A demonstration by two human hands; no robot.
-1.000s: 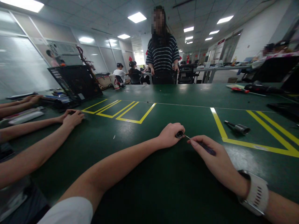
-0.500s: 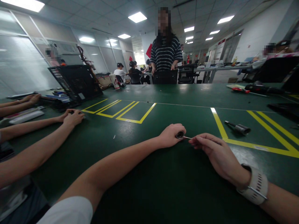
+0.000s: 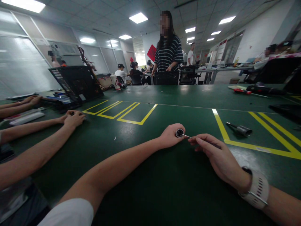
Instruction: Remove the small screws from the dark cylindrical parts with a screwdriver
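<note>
My left hand (image 3: 171, 135) is wrapped round a small round metal part (image 3: 179, 133) whose open, dark end faces me. A thin metal rod (image 3: 187, 136) reaches from that opening to the fingertips of my right hand (image 3: 209, 147), which pinch its other end. A pale watch band sits on my right wrist. Both hands are low over the green table (image 3: 141, 163). To the right of my hands, a dark metal tool with a cylindrical head (image 3: 242, 129) lies within yellow tape lines.
At the left, another person's hands (image 3: 74, 119) hold something small and dark. A black panel (image 3: 77, 83) leans at the back left. A red-handled screwdriver (image 3: 242, 91) lies far right. Across the table stands a person in a striped shirt (image 3: 168, 53).
My left hand has turned the metal part's opening more towards me, and my right fingers have shifted slightly left. The standing person has turned; another person shows behind.
</note>
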